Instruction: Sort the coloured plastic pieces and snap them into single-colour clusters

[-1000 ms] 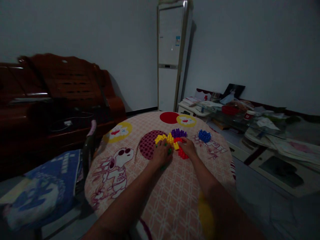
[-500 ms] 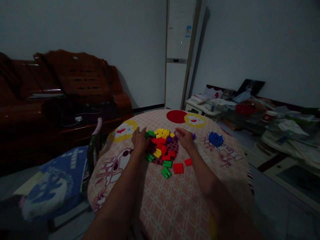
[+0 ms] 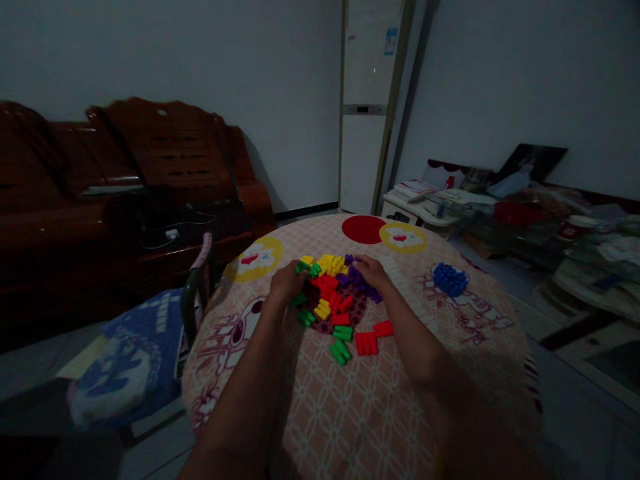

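Toy building blocks lie piled on a round table. My left hand (image 3: 286,281) is at the left side of the pile, its fingers curled against a green block (image 3: 313,270); the fingertips are partly hidden. At the pile's right side my right hand (image 3: 373,270) has its fingers closed on purple blocks (image 3: 361,280). Between the hands lie yellow blocks (image 3: 331,265) at the back and red blocks (image 3: 327,288) in the middle. Nearer to me are a single yellow block (image 3: 323,309), green blocks (image 3: 341,352) and a red block (image 3: 367,343).
A cluster of blue blocks (image 3: 450,279) sits apart on the right of the patterned tablecloth (image 3: 340,413). A chair with a blue cushion (image 3: 145,333) stands at the left. Behind are a wooden sofa (image 3: 175,153) and a cluttered glass-topped cabinet (image 3: 530,230).
My left hand has turned inward onto the green blocks. More purple blocks now show under my right hand. The view has shifted slightly, so the table sits further right.
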A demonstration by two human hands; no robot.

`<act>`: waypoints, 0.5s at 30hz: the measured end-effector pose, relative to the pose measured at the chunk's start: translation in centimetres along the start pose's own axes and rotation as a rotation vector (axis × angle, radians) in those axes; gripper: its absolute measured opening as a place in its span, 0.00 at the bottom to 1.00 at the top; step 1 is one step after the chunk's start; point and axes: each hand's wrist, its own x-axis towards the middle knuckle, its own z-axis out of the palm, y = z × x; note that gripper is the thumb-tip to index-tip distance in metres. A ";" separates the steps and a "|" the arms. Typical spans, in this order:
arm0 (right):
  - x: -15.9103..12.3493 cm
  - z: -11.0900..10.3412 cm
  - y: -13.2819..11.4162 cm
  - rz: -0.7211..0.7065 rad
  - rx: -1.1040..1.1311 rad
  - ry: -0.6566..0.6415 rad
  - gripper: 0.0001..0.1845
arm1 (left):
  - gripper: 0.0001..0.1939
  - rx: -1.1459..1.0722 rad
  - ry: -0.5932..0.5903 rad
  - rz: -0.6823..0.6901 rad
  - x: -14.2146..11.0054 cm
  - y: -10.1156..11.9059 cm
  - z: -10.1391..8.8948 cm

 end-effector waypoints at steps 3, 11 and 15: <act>-0.5 2.8 -2.1 -0.140 -0.001 -0.213 0.14 | 0.23 -0.133 0.013 0.082 0.5 0.7 1.2; -3.1 3.4 -4.7 -0.441 0.036 -0.508 0.13 | 0.24 -0.475 0.052 0.287 0.9 0.9 2.4; -2.6 -4.7 -3.0 -0.285 -0.117 0.169 0.17 | 0.23 -0.387 0.233 0.115 0.8 -0.2 1.8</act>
